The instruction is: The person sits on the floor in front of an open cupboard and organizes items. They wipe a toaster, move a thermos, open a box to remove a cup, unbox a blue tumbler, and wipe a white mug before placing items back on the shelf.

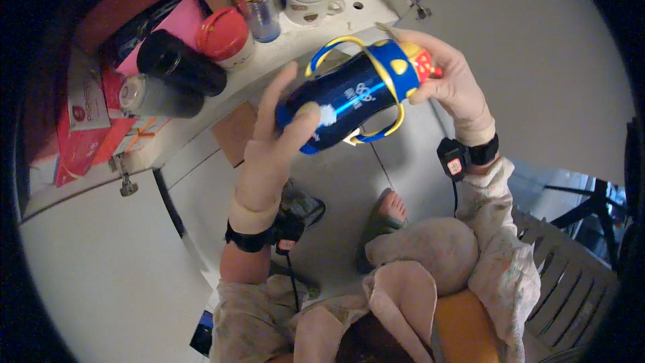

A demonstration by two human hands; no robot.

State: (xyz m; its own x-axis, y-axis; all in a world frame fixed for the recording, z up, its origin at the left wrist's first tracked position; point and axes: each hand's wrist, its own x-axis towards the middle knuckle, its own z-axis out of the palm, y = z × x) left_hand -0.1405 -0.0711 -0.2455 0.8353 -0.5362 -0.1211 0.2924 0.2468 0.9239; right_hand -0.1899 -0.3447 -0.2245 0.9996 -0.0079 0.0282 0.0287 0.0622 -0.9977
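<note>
A child's drinking bottle [349, 101], dark blue with a shiny streak, is held tilted in front of me, its top toward the right. Its blue collar has yellow spots, and two blue-and-yellow loop handles stick out from it. The tip of the lid is red and yellow. My left hand [269, 148] grips the bottle's base end between thumb and fingers. At the other end, my right hand [457, 84] is closed around the lid, with its fingertips at the red part. Both hands seem to wear thin pale gloves, and black straps with small boxes sit on the wrists.
Along the cabinet shelf stand a black cylinder [181, 64], a greyish container [161, 96], a red-lidded jar [224, 35], a glass tumbler [257, 10] and stacked cups [309, 0]. Two white doors [107, 262] hang open at either side. A slatted chair [568, 282] is at lower right.
</note>
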